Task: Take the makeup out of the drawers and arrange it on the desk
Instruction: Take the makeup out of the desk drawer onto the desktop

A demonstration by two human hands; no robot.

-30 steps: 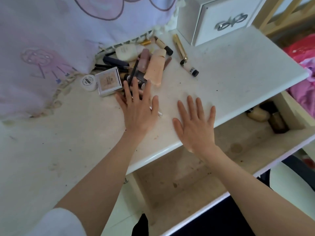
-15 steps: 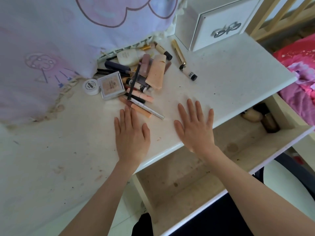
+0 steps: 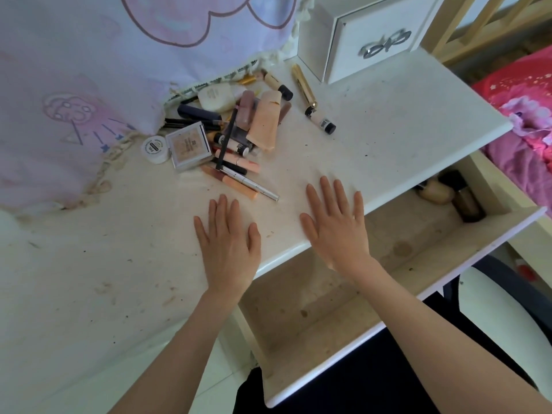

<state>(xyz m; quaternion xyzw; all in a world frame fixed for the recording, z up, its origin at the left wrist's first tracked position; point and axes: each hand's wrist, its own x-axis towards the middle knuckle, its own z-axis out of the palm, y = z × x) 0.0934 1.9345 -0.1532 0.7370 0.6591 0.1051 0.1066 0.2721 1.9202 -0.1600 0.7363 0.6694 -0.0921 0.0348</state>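
A pile of makeup lies at the back of the white desk: a square powder compact, a round white jar, a peach tube, a gold tube, a silver pencil and several lip sticks. My left hand rests flat on the desk, just in front of the pile, holding nothing. My right hand lies flat near the desk's front edge, fingers straight. Below it the drawer stands pulled out, with two bottles in its far right corner.
A small white drawer box with a bow handle stands at the desk's back right. A pink and lilac printed cloth hangs over the back left. A pink bedspread is at the right. A white stool sits below the drawer.
My left hand has drawn back from the makeup pile toward me and now lies flat on bare desk. My right hand has stayed in place.
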